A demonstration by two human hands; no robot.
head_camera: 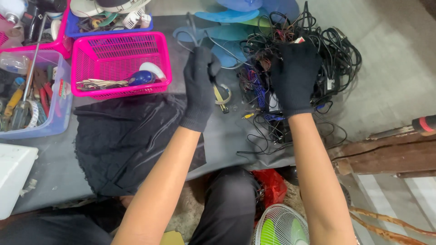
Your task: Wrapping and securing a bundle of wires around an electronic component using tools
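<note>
Nearest the camera, at the bottom of the frame, sat a small fan with a white grille and green blades (pixel 280 227), beside the person's dark-trousered knees and a bit of red plastic (pixel 271 185). Two bare forearms rose from there to a grey work surface (pixel 54 163), both hands in black knit gloves. At upper centre, the left hand (pixel 200 84) was closed around a thin grey wire (pixel 193 34) that looped upward from the fist. Right of it, well apart, the right hand (pixel 294 75) was pressed into a tangled heap of black cables (pixel 338 56) with its fingers curled on some strands; how firmly it gripped could not be told. That heap filled the upper right of centre and spilled toward the table edge, over blue fan blades (pixel 229 18). Between the hands lay a small yellow and white part (pixel 222 95). Black cloth (pixel 122 136) covered the table at centre left. Above it stood a pink basket (pixel 91 50) holding a blue and white object, and at far left a pale blue bin (pixel 61 109) held screwdrivers and pliers.
</note>
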